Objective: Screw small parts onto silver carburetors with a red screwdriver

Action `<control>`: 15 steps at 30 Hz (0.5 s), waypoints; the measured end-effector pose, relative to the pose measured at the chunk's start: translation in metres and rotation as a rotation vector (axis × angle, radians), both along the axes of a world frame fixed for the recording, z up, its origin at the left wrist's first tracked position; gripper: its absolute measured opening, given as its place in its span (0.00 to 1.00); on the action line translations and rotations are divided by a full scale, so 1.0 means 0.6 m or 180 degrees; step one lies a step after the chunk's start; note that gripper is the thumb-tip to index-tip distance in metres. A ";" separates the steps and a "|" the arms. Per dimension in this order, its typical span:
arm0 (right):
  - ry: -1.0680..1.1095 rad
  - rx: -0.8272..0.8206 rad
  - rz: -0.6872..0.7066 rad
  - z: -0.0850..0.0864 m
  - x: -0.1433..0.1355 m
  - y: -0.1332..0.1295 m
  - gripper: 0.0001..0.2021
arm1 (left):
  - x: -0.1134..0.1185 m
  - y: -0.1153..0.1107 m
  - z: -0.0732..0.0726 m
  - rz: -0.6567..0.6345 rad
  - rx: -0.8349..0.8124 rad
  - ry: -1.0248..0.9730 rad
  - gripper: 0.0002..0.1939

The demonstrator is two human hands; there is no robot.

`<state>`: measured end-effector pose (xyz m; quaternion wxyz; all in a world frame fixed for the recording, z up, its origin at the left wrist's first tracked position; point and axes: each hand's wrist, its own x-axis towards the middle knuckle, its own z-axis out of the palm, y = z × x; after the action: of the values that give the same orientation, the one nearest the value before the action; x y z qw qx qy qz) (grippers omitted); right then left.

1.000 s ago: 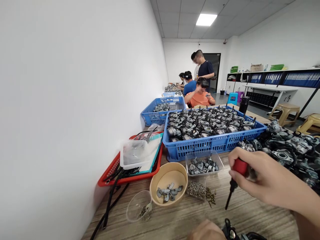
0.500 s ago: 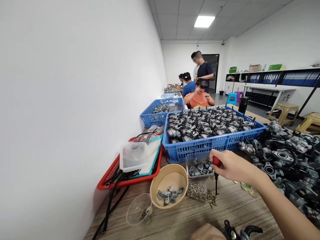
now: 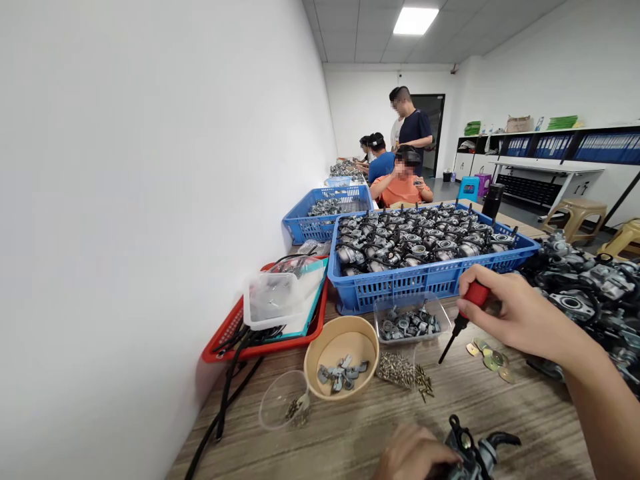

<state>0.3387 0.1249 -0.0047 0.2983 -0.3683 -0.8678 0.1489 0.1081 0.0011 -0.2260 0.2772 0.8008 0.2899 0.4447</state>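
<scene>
My right hand (image 3: pixel 505 313) is closed round the red handle of a screwdriver (image 3: pixel 474 297), its dark shaft slanting down to the left above the table. Left of the tip, small brass screws (image 3: pixel 400 369) fill a clear tray and spill out on its right side. At the bottom edge my left hand (image 3: pixel 413 455) has its fingers on a carburetor (image 3: pixel 467 453), a metal body with a black bent hose; part of the hand is cut off. Flat brass-coloured plates (image 3: pixel 490 357) lie below my right wrist.
A blue crate (image 3: pixel 400 287) packed with carburetors stands behind, and more carburetors (image 3: pixel 595 300) are heaped at right. A clear box of metal parts (image 3: pixel 410 323), a tan bowl (image 3: pixel 313 360), a clear cup (image 3: pixel 270 407) and a red basket (image 3: pixel 220 347) sit left. Several people work beyond.
My right hand has moved right with the screwdriver, which has turned from upright to slanted, away from the screws. The left hand and carburetor show more fully as the view tilts down.
</scene>
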 end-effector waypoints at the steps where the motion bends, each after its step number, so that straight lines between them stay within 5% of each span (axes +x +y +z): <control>1: 0.0094 0.0074 0.0037 0.005 0.002 -0.007 0.08 | 0.002 -0.003 0.011 0.0027 -0.0076 0.0058 0.35; 8: 0.0601 0.0668 0.0120 0.042 0.001 -0.062 0.05 | 0.019 -0.023 0.093 0.0643 -0.1086 0.0070 0.38; 12: 0.1291 0.0864 -0.0279 0.043 -0.007 -0.109 0.07 | 0.019 -0.026 0.106 0.0584 -0.1248 0.0103 0.28; 15: 0.1803 0.0697 -0.0892 0.018 -0.010 -0.146 0.07 | 0.018 -0.025 0.105 0.0470 -0.1232 0.0042 0.20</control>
<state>0.3330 0.0375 0.0064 0.5831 -0.3938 -0.7022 0.1089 0.1190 -0.0140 -0.1628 0.3907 0.7121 0.4297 0.3945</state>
